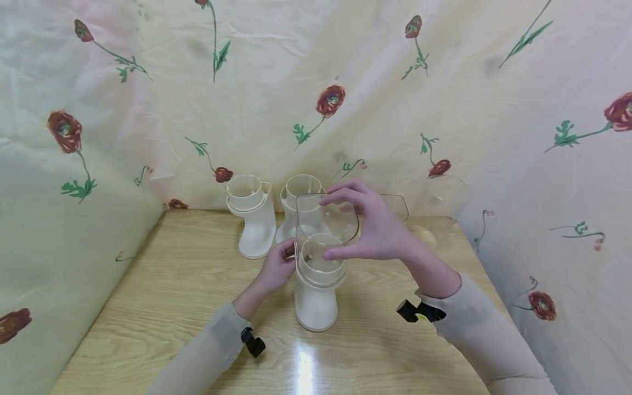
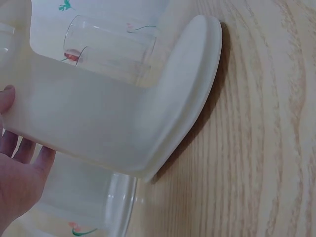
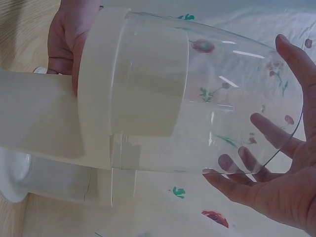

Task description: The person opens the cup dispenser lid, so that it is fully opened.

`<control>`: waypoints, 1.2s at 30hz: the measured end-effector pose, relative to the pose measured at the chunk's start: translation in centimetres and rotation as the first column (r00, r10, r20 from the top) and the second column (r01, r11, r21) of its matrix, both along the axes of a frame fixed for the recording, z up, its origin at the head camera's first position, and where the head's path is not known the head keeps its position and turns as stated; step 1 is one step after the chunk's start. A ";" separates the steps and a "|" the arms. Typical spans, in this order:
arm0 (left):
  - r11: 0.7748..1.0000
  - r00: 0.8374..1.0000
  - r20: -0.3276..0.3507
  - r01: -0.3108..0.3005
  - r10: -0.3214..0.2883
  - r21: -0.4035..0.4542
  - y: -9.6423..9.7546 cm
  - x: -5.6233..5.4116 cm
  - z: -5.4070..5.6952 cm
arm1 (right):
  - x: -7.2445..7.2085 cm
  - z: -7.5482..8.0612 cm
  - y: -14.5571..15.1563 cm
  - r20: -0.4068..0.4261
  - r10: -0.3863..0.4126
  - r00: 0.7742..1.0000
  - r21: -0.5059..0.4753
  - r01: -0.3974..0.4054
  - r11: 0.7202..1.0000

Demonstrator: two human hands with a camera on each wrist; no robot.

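Note:
A white boot-shaped stand (image 1: 316, 307) is upright on the table in front of me, an open ring rising from its wide collar. My left hand (image 1: 277, 267) grips its upper part from the left, with the thumb on one side and fingers on the other in the left wrist view. A clear tapered container (image 3: 237, 123) sits with its wide end around the ring at the collar in the right wrist view. Around the container's narrower far end, my right hand (image 1: 377, 225) curls its thumb and fingers. Whether the container is fully seated, I cannot tell.
Two similar white stands, one at the back left (image 1: 257, 236) and another (image 1: 303, 189) beside it, stand near the flowered cloth. Clear containers (image 1: 397, 206) are behind my right hand and at the back right (image 1: 449, 192). Flowered cloth (image 1: 276, 109) walls the wooden table (image 1: 163, 307).

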State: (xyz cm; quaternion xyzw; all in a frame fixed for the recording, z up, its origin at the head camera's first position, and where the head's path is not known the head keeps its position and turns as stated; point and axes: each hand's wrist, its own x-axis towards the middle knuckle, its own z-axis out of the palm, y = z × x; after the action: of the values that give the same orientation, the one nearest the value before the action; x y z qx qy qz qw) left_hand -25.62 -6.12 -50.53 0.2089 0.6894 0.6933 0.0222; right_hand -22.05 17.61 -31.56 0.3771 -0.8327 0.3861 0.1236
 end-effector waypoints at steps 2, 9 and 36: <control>1.000 1.000 -0.012 -0.007 0.007 -0.007 -0.1 0.0 0.1 | 0.0 0.1 0.0 -0.004 -0.004 1.000 -0.003 0.004 1.000; 0.998 0.999 -0.032 -0.042 0.040 -0.049 -0.2 -0.2 0.5 | 0.0 0.6 0.0 -0.007 -0.011 1.000 -0.002 0.011 1.000; 0.994 0.991 -0.075 -0.105 0.107 0.021 -3.0 0.0 -0.4 | 0.1 3.4 1.4 0.024 -0.089 0.996 -0.144 0.091 0.985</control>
State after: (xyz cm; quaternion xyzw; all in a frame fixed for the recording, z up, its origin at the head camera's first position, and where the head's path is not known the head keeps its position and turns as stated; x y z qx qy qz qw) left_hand -25.57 -9.15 -50.96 0.1984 0.6941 0.6907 -0.0427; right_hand -21.99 18.98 -28.20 0.3258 -0.8198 0.4428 0.1606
